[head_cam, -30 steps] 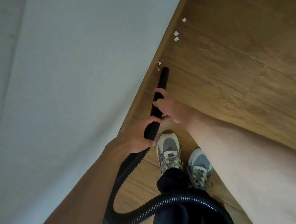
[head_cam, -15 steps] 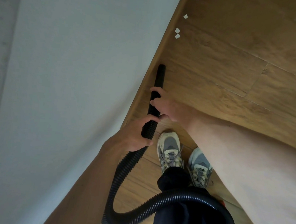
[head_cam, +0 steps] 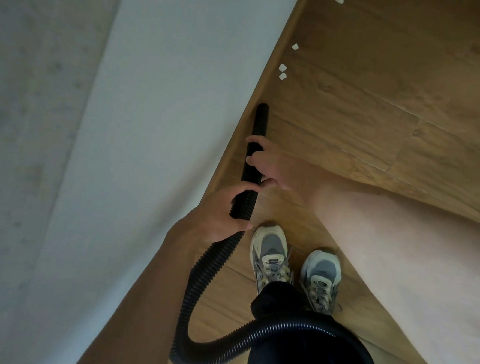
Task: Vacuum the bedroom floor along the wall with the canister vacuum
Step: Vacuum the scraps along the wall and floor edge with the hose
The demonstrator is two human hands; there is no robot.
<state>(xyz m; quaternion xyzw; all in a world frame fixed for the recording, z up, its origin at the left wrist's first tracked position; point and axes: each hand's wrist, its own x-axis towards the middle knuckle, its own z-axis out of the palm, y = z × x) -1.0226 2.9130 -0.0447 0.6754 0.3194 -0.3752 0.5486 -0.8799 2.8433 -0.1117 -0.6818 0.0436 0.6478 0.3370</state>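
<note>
A black ribbed vacuum hose (head_cam: 197, 281) loops from behind my legs up to a smooth black nozzle tube (head_cam: 259, 120) whose tip lies on the wood floor beside the wall's foot. My left hand (head_cam: 219, 211) grips the ribbed end of the hose. My right hand (head_cam: 271, 164) holds the smooth tube just ahead of it, fingers curled round it. Several small white paper scraps (head_cam: 282, 71) lie on the floor along the wall beyond the nozzle tip. The canister itself is out of sight.
A pale wall (head_cam: 152, 119) runs along the left, meeting the wood-plank floor (head_cam: 380, 106) at a wooden skirting strip (head_cam: 279, 51). My two grey sneakers (head_cam: 271, 252) stand just behind the hands. Open floor stretches to the right.
The two scraps that lay at the nozzle tip a second ago are gone. The view has shifted, and more scraps farther along the wall have come into sight. Both hands keep their grip.
</note>
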